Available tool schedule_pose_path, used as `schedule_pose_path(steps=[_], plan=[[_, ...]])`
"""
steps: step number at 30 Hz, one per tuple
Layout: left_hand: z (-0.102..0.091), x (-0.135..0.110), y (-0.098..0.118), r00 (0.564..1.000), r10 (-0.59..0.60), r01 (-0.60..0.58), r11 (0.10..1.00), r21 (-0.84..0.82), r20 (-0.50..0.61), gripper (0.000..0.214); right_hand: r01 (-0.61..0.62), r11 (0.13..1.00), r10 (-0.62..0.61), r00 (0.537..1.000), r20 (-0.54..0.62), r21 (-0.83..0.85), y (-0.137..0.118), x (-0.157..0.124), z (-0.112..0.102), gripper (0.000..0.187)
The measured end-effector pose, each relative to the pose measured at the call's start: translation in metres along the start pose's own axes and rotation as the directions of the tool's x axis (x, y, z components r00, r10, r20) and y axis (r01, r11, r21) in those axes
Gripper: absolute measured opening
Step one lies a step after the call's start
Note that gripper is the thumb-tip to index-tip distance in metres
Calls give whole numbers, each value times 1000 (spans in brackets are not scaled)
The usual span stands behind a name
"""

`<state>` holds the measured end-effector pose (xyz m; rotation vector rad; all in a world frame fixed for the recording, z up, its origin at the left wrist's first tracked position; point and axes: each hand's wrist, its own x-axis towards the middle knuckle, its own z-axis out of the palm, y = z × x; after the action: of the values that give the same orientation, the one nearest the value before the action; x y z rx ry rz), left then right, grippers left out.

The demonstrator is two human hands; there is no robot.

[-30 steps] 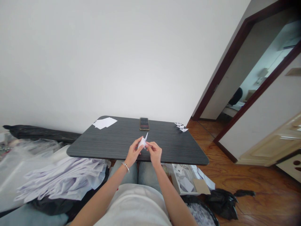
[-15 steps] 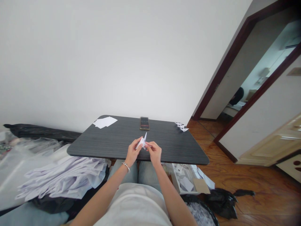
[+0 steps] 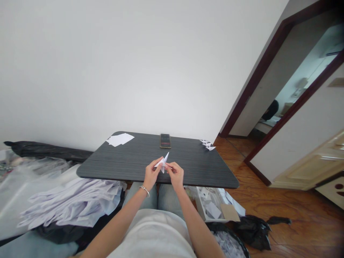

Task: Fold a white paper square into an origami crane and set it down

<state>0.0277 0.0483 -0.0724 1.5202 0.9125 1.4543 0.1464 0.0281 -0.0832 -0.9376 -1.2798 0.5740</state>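
Note:
Between my two hands, above the near edge of the dark table [image 3: 120, 166], is a folded white paper figure [image 3: 163, 163] that looks like an origami crane, with one point sticking up to the right. My left hand [image 3: 152, 172] pinches its left side. On its right side, the thumb and fingers of my right hand [image 3: 176, 174] are closed on a small part of it. Several similar folded paper cranes [image 3: 207, 144] stand in a row at the table's far right. Flat sheets of white paper [image 3: 120, 139] lie overlapping at the far left.
A phone [image 3: 165, 141] leans at the table's back middle, near the wall. Below on the right are a white box [image 3: 209, 208] with papers and a black-lined bin [image 3: 229, 243] of paper pieces. A pile of white cloth [image 3: 75, 202] lies to the left.
The paper crane has turned a little in my hands. Its upright point now tilts further right, and another point shows below. My right hand has shifted slightly left.

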Motion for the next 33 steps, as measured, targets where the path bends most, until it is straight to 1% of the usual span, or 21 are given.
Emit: schedule_pose_path(steps=[6,11,13,16,19,21,26,33], plan=[[0,0,-1,999,21,-21,1000,-9,-26,34,74,990,-74,997,10,-122,-4,-2,2,15],[0,0,-1,999,26,-26,1000,-5,-25,34,106,981,-103,994,25,-162,-10,-2,2,16],[0,0,0,1000,12,-13,1000,-18,-27,35,87,982,-86,996,13,-165,-8,-2,2,17],[1,0,0,1000,7,-7,1000,-26,-18,37,19,989,-26,999,-47,-147,-1,-3,2,19],[1,1,-1,1000,7,-7,1000,-15,-23,37,-56,996,48,994,-100,-75,7,-3,4,20],[1,2,-2,999,-1,1,1000,-3,-36,37,-81,996,76,990,-121,-36,10,-4,5,19],[1,3,-5,999,-6,7,1000,28,-49,36,-90,996,89,987,-132,-7,13,-4,5,20],[1,3,-6,998,-2,3,1000,16,-56,36,-74,994,64,991,-116,-85,12,-4,4,21]])
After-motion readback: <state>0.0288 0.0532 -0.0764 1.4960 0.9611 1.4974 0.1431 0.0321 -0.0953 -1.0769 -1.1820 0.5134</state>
